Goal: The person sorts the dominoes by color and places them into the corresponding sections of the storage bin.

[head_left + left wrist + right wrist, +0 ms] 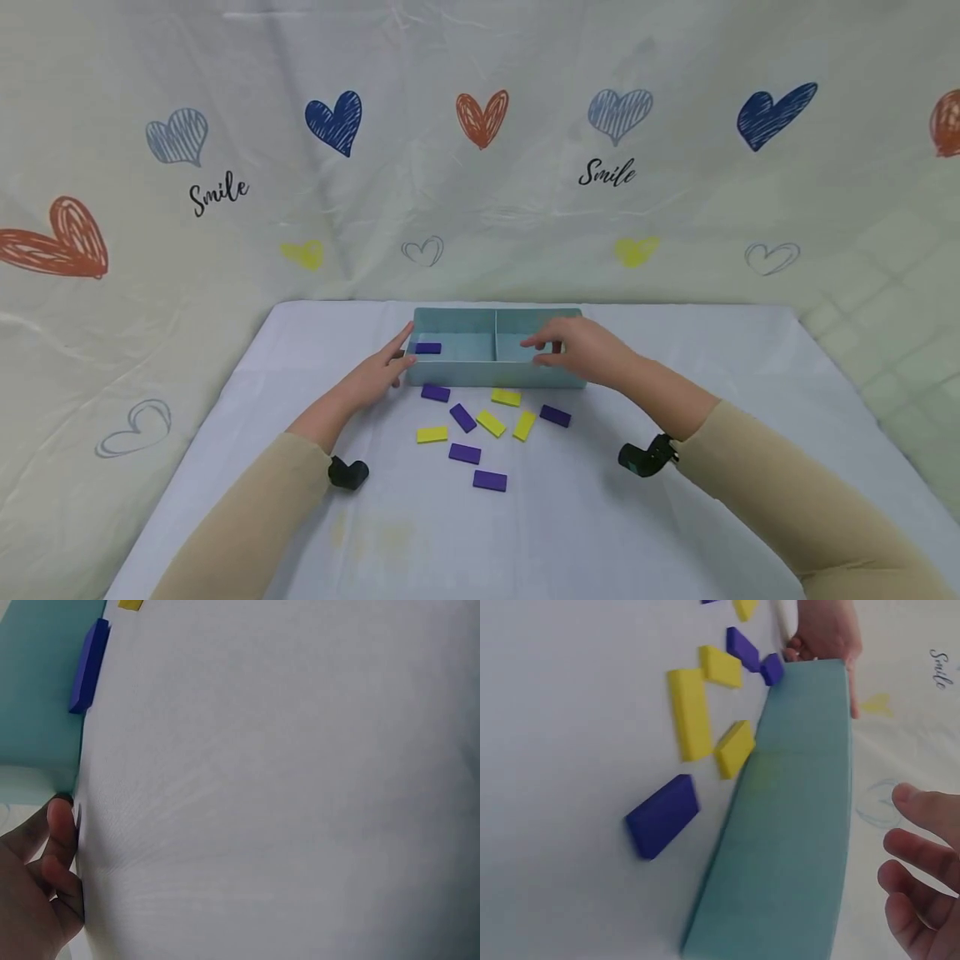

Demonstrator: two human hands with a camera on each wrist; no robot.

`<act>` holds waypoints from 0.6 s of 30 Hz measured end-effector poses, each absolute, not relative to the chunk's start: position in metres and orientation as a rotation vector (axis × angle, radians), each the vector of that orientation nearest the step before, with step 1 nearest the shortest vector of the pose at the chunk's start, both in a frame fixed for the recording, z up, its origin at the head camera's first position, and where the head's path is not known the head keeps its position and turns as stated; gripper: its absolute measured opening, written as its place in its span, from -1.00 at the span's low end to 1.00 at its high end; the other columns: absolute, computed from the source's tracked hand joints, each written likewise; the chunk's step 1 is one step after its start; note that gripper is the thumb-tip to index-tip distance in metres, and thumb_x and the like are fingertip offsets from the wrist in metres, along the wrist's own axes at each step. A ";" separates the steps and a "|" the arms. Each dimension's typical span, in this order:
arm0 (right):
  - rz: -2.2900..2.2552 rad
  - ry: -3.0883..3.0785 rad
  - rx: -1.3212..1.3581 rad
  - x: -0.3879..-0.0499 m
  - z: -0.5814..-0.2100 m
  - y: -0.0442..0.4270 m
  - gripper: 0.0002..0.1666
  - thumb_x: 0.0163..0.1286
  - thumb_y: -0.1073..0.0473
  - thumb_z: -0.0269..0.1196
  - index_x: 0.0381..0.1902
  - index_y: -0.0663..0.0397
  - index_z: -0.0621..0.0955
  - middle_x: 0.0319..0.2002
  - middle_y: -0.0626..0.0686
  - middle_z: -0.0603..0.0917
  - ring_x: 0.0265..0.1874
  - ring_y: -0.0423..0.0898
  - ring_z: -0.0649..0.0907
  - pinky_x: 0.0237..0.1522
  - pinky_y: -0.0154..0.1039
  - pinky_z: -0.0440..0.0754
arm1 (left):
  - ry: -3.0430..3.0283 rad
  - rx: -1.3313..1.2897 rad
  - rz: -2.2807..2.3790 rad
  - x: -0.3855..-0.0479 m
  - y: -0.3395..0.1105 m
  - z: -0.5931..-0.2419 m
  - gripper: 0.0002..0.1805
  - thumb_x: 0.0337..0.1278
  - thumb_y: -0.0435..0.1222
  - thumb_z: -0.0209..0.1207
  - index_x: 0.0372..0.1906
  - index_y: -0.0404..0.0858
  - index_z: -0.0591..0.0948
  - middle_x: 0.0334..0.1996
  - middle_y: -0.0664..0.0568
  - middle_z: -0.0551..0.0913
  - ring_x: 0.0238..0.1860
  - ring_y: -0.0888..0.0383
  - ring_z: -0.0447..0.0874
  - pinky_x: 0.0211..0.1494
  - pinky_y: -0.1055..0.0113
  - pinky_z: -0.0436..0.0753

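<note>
Left hand: I see it touching the left end of the box, fingers loosely extended.
Right hand: above the right compartment, thumb and fingers apart.
Inside: one purple block, left compartment.
In front: five purple, four yellow blocks.

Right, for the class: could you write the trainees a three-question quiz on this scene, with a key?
1. How many flat yellow rectangular blocks lie on the white cloth-covered table?

2. In the head view, which compartment of the teal, plastic-looking rectangular box visibly holds a flat purple rectangular block?
(a) left
(b) right

3. True or false: the person's left hand is over the right compartment.

Key:
1. Four.
2. (a)
3. False: the right hand is over it; the left hand is at the box's left end.
</note>
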State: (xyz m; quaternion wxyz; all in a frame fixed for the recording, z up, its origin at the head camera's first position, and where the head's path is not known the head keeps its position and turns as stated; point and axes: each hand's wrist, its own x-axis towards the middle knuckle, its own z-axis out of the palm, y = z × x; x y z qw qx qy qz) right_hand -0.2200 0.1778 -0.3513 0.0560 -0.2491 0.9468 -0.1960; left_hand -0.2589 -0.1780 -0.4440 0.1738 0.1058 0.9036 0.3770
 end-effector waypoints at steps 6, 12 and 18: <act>-0.594 2.885 -0.748 -0.198 -0.360 0.206 -0.63 0.30 0.17 0.39 0.08 -0.10 0.73 -0.20 -0.20 0.67 -0.29 -0.21 0.57 -0.30 -0.28 0.56 | 2.564 0.297 1.074 -0.258 -0.178 -0.443 -0.30 0.49 0.15 -0.15 0.53 0.47 -0.20 0.43 -0.17 0.28 -0.11 0.00 0.55 -0.01 0.02 0.42; -0.608 2.848 -0.715 -0.185 -0.373 0.222 -0.64 0.29 0.18 0.39 0.07 -0.05 0.73 -0.20 -0.18 0.68 -0.31 -0.22 0.56 -0.32 -0.30 0.56 | 2.572 0.267 1.051 -0.257 -0.177 -0.442 -0.30 0.47 0.19 -0.16 0.52 0.50 -0.21 0.44 -0.14 0.27 -0.07 -0.01 0.55 -0.01 0.02 0.43; -0.618 2.813 -0.681 -0.181 -0.390 0.225 -0.63 0.27 0.17 0.41 0.05 -0.03 0.73 -0.19 -0.15 0.69 -0.29 -0.22 0.57 -0.29 -0.30 0.57 | 2.577 0.269 1.030 -0.257 -0.177 -0.443 -0.29 0.45 0.21 -0.16 0.52 0.51 -0.23 0.45 -0.15 0.26 -0.06 -0.02 0.55 0.01 0.00 0.43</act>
